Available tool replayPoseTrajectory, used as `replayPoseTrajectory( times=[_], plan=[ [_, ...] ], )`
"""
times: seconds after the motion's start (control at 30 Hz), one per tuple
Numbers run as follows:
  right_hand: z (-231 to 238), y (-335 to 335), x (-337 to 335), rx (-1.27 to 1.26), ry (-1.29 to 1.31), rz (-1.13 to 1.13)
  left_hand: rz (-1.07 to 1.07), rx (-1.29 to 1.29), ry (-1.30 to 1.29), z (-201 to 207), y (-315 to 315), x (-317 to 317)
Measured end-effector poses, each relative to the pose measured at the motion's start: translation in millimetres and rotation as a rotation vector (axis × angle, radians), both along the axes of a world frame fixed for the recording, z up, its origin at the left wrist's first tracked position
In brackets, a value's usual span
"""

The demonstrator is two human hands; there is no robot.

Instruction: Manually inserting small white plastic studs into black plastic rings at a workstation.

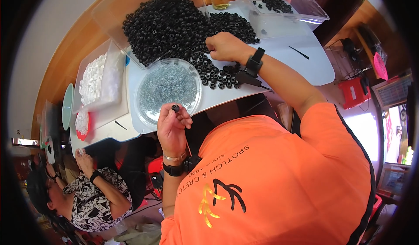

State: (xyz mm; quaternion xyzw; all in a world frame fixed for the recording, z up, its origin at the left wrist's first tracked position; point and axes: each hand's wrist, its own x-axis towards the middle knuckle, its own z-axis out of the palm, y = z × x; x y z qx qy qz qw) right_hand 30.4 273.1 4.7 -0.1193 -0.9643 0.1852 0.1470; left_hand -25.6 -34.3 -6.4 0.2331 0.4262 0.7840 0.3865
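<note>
Head view: the left hand (172,129) pinches one black ring (175,108) at the near edge of a round clear tray (144,123).
Its grip is clamped firmly on the ring. The right hand (228,47), curled, is at the edge of the heap of black rings (168,24); I cannot tell whether it grips one.

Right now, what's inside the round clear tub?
Many small clear pieces. The left hand, holding a black bead, partly hides the tub at its near side; anything beneath the top layer is covered.
</note>
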Motion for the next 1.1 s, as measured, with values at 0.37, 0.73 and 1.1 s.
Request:
replayPoseTrajectory(
  times=[0.37, 0.73, 1.1],
  plan=[
    [30.7, -101.1, 16.7, -0.958, 0.118, 0.409, -0.05, 0.072, 0.072, 7.1, 10.7, 6.2],
    [19.8, -122.3, 23.2, -1.466, 0.12, 0.377, -0.025, 0.219, 0.06, 0.4, 16.0, 8.9],
    [39.3, -126.7, 21.3, -1.206, 0.258, 0.405, -0.002, 0.196, 0.003, -2.4, 16.6, 8.9]
  ],
)
